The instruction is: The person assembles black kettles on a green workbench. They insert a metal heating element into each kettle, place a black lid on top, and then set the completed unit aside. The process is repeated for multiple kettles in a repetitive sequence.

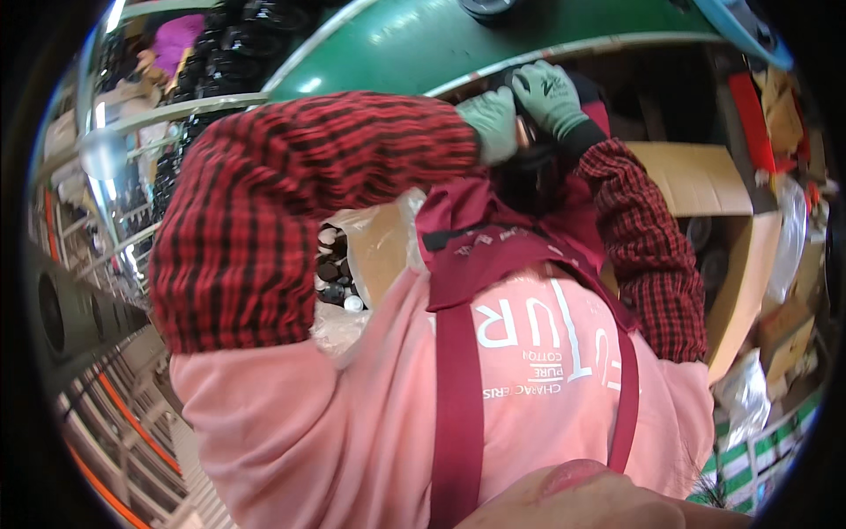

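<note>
Both of my hands wear pale green gloves and meet close together just below the near edge of the green table (379, 62). My left hand (491, 122) is curled inward, with its fingertips hidden. Beside it, my right hand (548, 97) bends its fingers over a dark area at the table edge. What they grip is too dark to make out. A glossy black piece (533, 176) lies right below the hands, over my maroon apron (502, 264).
A black round part (486, 7) sits on the table, near a blue rim (749, 35). An open cardboard box (701, 181) with dark round parts stands at right. At left, a plastic-lined box (374, 247) is by small black and white pieces (333, 264). Black parts (251, 40) are stacked far left.
</note>
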### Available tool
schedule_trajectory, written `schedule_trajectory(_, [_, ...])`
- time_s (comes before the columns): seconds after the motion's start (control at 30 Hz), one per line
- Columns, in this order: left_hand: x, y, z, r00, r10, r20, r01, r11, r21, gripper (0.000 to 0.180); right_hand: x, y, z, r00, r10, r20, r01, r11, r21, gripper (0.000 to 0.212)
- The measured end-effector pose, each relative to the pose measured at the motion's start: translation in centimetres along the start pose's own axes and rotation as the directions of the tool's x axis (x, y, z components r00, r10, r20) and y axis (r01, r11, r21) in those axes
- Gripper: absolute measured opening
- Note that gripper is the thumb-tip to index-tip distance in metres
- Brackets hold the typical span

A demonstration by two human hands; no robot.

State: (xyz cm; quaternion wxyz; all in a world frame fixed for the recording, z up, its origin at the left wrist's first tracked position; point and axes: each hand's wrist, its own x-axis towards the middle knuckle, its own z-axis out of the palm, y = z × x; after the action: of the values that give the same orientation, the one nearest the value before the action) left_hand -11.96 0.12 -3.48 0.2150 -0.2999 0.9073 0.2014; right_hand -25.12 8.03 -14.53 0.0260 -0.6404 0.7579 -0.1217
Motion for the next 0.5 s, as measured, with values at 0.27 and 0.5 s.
schedule_trajectory(0.27, [6.4, -8.4, 1.7, 0.645, 0.764, -0.012, -0.757, 0.642, 0.125, 0.048, -6.4, -3.9, -5.9, 0.922, 0.387, -0.020, -0.387, 0.921, -0.033, 0.044])
schedule_trajectory(0.5, [12.2, -6.2, 3.1, 0.348, 0.929, -0.127, -0.894, 0.369, 0.255, 0.050, -8.9, -6.4, -9.7, 0.849, 0.527, 0.035, -0.526, 0.850, -0.036, 0.041])
